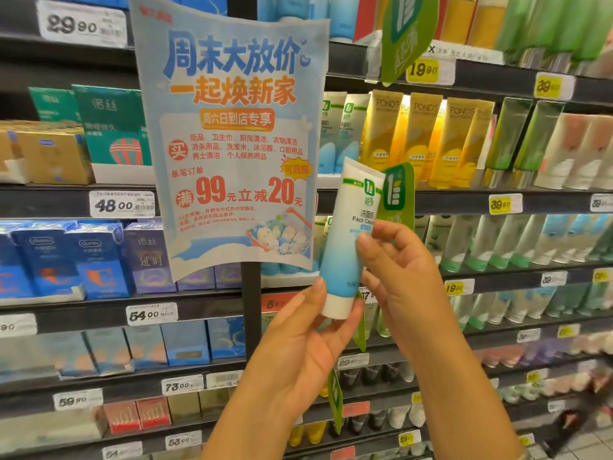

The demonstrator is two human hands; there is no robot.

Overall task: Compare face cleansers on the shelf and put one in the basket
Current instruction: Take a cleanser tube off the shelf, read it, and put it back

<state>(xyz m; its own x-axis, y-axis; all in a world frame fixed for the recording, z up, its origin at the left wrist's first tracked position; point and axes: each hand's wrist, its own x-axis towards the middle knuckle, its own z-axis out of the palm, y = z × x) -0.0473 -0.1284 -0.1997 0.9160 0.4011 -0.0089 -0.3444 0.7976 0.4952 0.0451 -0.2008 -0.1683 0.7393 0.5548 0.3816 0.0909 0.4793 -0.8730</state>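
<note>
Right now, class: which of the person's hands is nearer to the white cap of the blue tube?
Left. The left hand holds the tube at the white cap, its fingers touching it. The right hand grips the tube higher up, near the middle, above the cap.

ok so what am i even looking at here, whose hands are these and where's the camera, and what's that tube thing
There is no machine here. The one picture comes from a wide-angle camera worn on a person's head, looking forward and down, so the two arms rising from the bottom edge are that person's own.

They stand at a shop shelf stocked with rows of tubes and boxes, with price tags along the shelf edges. A big blue promotion poster hangs in front of the shelves.

Both hands hold one face cleanser tube, white at the top fading to blue, cap end down. The left hand pinches it near the white cap; the right hand grips the middle, thumb on the front, as if to read the label. No basket is in view.
</note>
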